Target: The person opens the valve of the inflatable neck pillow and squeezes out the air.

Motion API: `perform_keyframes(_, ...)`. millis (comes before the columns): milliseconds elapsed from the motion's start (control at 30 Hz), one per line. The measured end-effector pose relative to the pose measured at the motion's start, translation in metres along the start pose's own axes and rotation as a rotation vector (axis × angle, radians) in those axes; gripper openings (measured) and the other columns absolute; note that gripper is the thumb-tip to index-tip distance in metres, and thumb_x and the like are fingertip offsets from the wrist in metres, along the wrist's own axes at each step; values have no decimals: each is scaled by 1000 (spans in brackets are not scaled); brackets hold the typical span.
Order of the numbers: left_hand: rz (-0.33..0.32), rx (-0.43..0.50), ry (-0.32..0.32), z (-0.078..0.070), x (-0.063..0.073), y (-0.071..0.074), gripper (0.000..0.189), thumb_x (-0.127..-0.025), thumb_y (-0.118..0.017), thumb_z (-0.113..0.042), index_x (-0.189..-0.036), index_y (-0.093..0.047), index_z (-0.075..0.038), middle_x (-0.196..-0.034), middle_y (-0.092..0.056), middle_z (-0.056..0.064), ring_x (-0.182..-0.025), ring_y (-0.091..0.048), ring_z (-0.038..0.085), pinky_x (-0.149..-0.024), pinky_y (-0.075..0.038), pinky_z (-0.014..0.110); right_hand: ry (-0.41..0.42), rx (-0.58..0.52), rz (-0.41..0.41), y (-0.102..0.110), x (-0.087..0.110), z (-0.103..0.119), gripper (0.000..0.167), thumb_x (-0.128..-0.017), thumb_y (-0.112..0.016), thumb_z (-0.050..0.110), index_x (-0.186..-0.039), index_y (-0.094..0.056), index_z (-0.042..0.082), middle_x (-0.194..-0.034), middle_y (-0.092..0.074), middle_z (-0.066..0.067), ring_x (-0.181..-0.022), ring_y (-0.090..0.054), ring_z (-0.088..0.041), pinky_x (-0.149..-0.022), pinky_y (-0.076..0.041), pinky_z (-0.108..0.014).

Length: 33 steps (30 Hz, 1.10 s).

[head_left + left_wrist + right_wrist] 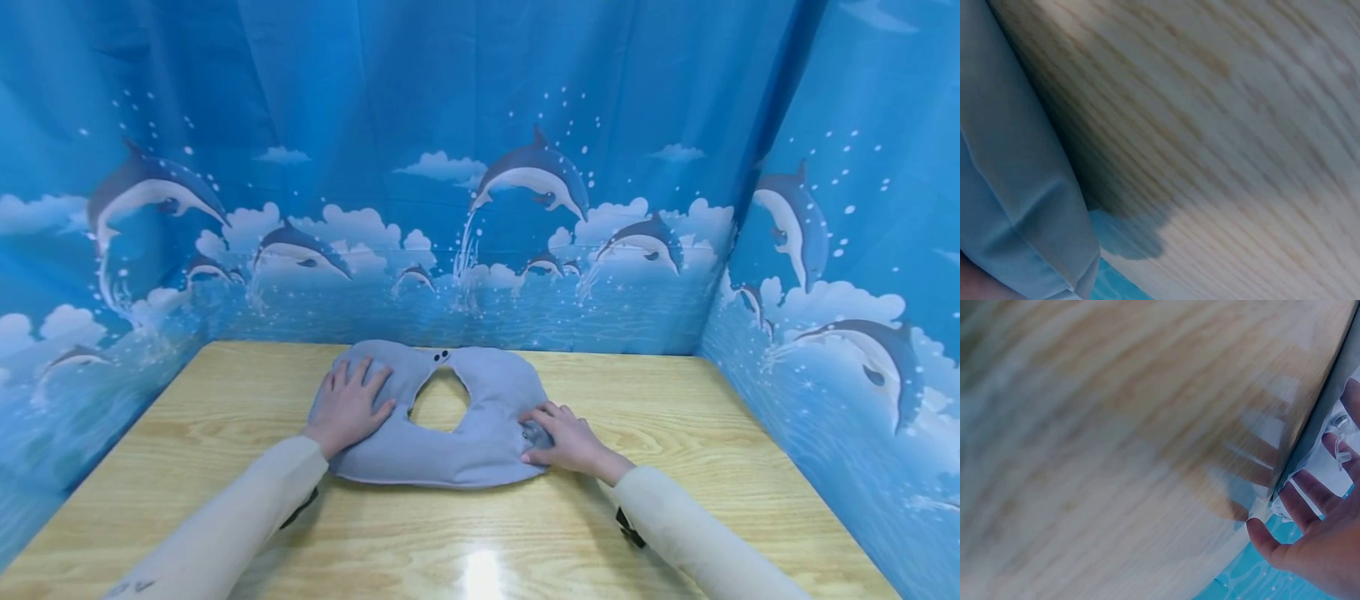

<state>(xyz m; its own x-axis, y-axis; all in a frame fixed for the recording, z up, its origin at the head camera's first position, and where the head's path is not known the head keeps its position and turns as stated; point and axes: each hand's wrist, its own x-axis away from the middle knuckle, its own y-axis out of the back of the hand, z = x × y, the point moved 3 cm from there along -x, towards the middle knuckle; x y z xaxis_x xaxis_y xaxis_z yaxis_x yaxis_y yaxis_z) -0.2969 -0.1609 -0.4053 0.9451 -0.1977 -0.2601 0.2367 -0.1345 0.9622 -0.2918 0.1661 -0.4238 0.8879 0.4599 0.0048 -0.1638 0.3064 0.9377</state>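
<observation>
A grey inflatable neck pillow [442, 458] lies flat on the wooden table, puffed up, with an opening in its middle. Two small black dots show at the top, where its lobes meet. My left hand [349, 407] rests with spread fingers on the left lobe. On the right edge lies my right hand [562, 437], thumb and forefinger apart around a darker grey patch [536, 434]. In the right wrist view a clear plastic valve [1339, 440] sits by the spread fingers of that hand. The left wrist view shows the pillow's side seam and little of the hand.
The wood-grain table [637, 533] reaches back to a blue dolphin-print curtain [360, 167], which stands along the far, left and right sides. Both forearms in pale sleeves [240, 517] come in from the near edge. A bright light reflection shows on the tabletop.
</observation>
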Motion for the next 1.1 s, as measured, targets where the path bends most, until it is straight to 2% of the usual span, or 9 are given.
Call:
perform_keyframes(467, 9, 27, 19, 2, 0, -8, 52, -90, -51, -40, -136, -44, -15, -141, -34, 22, -128, -24, 52, -98, -22, 67, -5, -12, 0, 0, 1, 2, 50, -77, -69, 44, -121, -54, 26, -127, -47, -4, -108, -45, -26, -81, -37, -49)
perform_keyframes(700, 5, 33, 9, 4, 0, -11, 53, -90, -51, -40, -136, -43, -15, -141, -34, 23, -127, -24, 53, -97, -23, 68, -8, -8, 1, 0, 1, 2, 50, -77, -69, 44, -121, -55, 25, -128, -47, -5, -108, -45, -26, -80, -37, -49)
perform_keyframes(1100, 30, 88, 26, 6, -1, -19, 54, -90, -51, -39, -138, -40, -15, -143, -29, 23, -129, -19, 53, -99, -19, 68, -9, -5, 10, 0, 1, 2, 49, -78, -68, 43, -122, -54, 26, -129, -46, -5, -109, -44, -27, -80, -37, -48)
